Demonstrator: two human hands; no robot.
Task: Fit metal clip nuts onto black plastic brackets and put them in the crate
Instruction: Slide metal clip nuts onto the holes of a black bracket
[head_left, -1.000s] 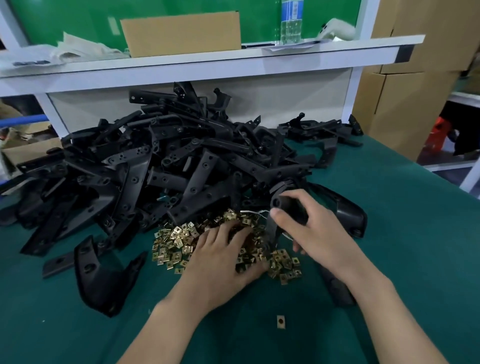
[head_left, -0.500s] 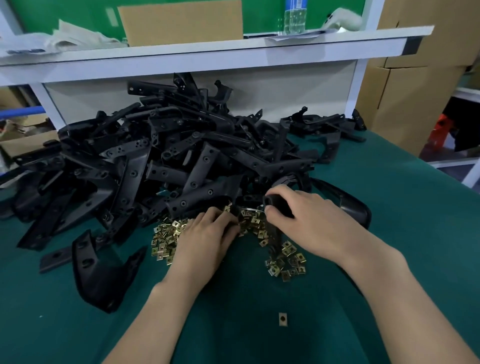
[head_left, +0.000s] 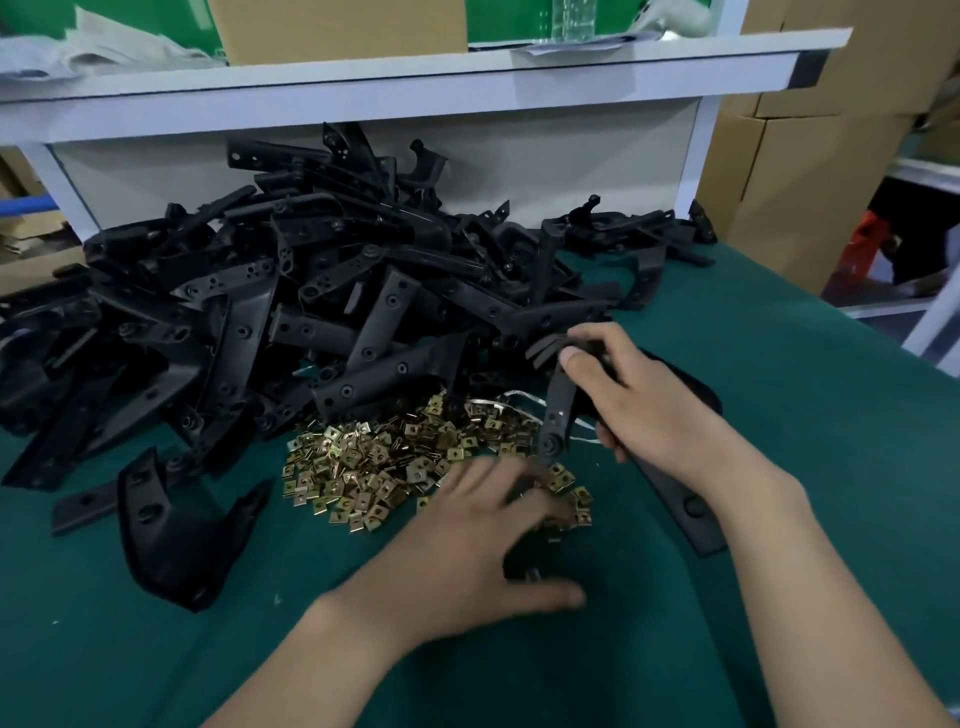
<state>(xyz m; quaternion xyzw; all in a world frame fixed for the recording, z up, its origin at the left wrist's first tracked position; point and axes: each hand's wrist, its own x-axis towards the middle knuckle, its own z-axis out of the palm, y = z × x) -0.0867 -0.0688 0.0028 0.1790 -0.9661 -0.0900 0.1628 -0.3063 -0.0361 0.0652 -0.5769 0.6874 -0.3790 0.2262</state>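
Note:
A heap of brass-coloured clip nuts (head_left: 374, 462) lies on the green table in front of a big pile of black plastic brackets (head_left: 311, 312). My right hand (head_left: 644, 410) grips one curved black bracket (head_left: 558, 410), thumb on its upper end, with the lower end hanging over the right edge of the nuts. The bracket's other arm runs under my wrist toward me. My left hand (head_left: 467, 535), blurred by motion, reaches with spread fingers onto the near right part of the nut heap. Whether it holds a nut is unclear. No crate is in view.
A separate curved black bracket (head_left: 166, 535) and a short flat one (head_left: 83, 506) lie at the front left. A white shelf (head_left: 415, 88) overhangs the back of the table. Cardboard boxes (head_left: 810, 156) stand beyond the right edge of the green table (head_left: 805, 415).
My left hand has slid from the middle of the nut heap to its near right side. My right hand has lifted its end of the bracket slightly away from me.

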